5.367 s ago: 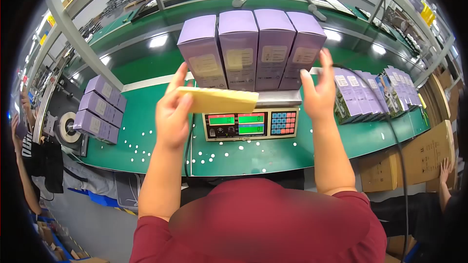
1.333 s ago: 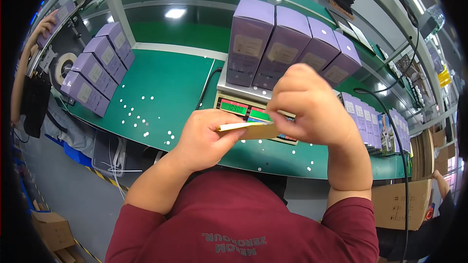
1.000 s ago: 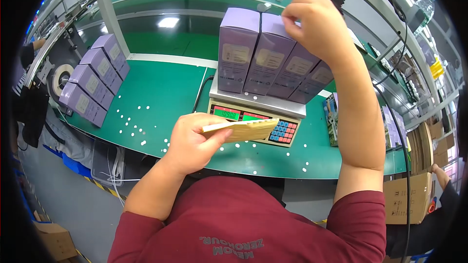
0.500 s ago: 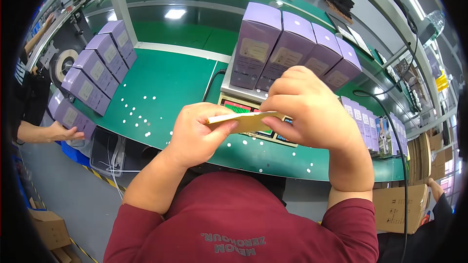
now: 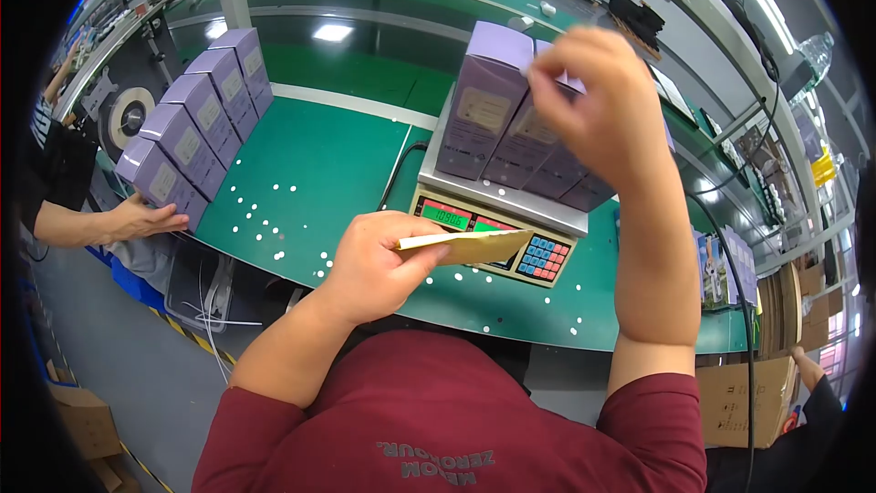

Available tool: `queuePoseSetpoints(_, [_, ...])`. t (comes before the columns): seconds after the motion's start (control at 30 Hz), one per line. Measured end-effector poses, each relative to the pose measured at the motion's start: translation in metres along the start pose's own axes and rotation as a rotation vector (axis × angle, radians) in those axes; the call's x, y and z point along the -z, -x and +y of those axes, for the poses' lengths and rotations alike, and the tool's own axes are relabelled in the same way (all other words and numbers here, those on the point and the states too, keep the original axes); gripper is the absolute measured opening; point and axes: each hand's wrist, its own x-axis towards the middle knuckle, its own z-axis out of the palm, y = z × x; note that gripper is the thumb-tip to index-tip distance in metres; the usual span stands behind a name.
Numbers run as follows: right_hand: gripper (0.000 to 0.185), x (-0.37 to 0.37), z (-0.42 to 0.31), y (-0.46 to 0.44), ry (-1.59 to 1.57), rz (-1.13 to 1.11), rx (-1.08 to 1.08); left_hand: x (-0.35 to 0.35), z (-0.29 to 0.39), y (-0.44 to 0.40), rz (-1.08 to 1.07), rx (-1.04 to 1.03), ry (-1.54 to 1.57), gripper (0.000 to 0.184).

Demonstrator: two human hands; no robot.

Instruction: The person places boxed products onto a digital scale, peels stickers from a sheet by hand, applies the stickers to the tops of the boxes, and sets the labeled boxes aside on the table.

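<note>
My left hand [image 5: 376, 265] is closed on a thin yellowish sheet pad [image 5: 470, 247] with a white edge, held in front of the scale. Raised over the box tops, my right hand [image 5: 589, 82] is slightly blurred, with thumb and fingertips drawn together at the top edge of the nearest purple box [image 5: 481, 110]. Whatever is in that pinch is too small to make out. Several purple boxes stand in a row on the metal platform of a weighing scale [image 5: 538, 267], partly hidden by my right hand and forearm. The scale's green display is lit.
At left, another person's hand [image 5: 151, 218] touches the nearest of several purple boxes [image 5: 187, 137] in a row. Small white dots [image 5: 276, 188] lie scattered on the green tabletop [image 5: 338, 155]. A black cable [image 5: 746, 310] hangs at right, near more boxes [image 5: 730, 260].
My right hand has left the sheet pad and risen to the box tops on the scale. My left hand keeps the pad. The other person's box has moved up against the left row.
</note>
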Motion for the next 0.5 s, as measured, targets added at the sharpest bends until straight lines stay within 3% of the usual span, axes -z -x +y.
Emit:
queuePoseSetpoints(0.07, [0.006, -0.009, 0.008, -0.014, 0.078, 0.023, -0.055, -0.002, -0.004, 0.008, -0.007, -0.018, -0.006, 0.007])
queuePoseSetpoints(0.17, [0.013, -0.02, 0.024, -0.032, 0.213, -0.157, -0.141, -0.001, -0.003, 0.011, -0.003, -0.036, -0.011, 0.006])
queuePoseSetpoints(0.3, [0.019, -0.013, 0.027, -0.032, 0.092, -0.297, -0.214, 0.004, -0.004, 0.013, 0.004, 0.02, -0.019, 0.005])
queuePoseSetpoints(0.43, [0.026, -0.017, 0.023, -0.006, 0.011, -0.197, -0.038, 0.007, -0.014, 0.017, 0.047, 0.052, 0.004, 0.003])
queuePoseSetpoints(0.5, [0.028, -0.002, 0.016, 0.009, -0.035, -0.163, -0.071, 0.009, -0.014, 0.017, 0.049, 0.123, 0.014, 0.004])
